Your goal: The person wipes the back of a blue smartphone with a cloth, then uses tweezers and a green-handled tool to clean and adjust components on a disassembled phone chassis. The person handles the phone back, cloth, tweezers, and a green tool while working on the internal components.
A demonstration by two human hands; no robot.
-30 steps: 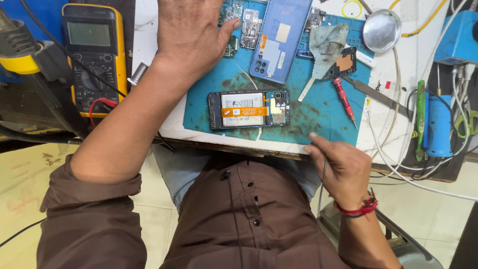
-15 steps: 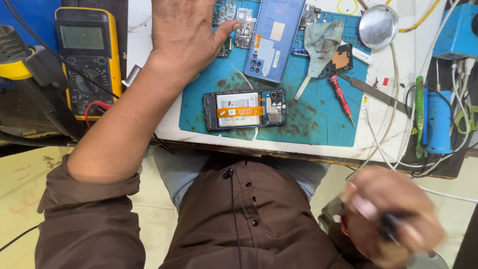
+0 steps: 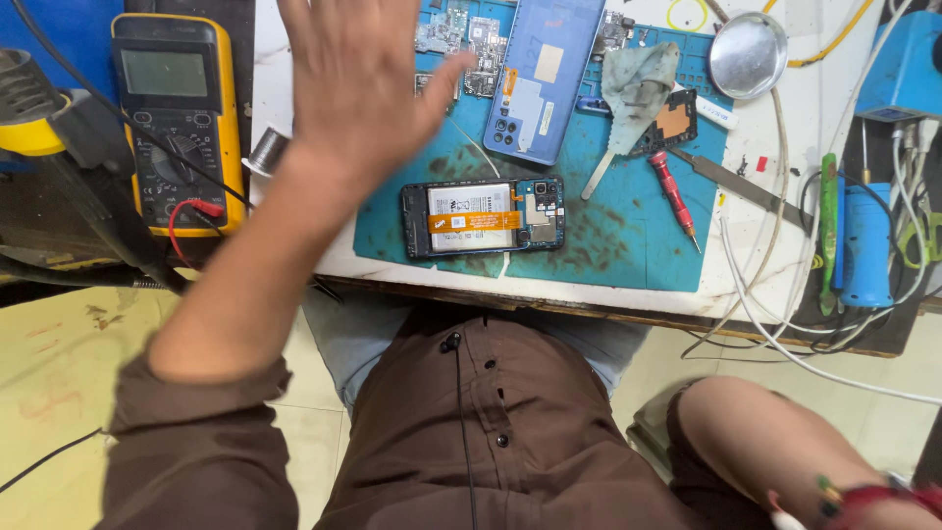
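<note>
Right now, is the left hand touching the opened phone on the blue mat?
Apart. The head view shows bare blue mat between the left hand and the opened phone.

Pale tiled floor (image 3: 59,393); white worktop (image 3: 765,265), dark front edge; even light.

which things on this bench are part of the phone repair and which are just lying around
In use: left hand, opened phone, blue back cover, circuit boards, red screwdriver.
Lying about: yellow multimeter, round metal dish, white cables, grey cloth.
</note>
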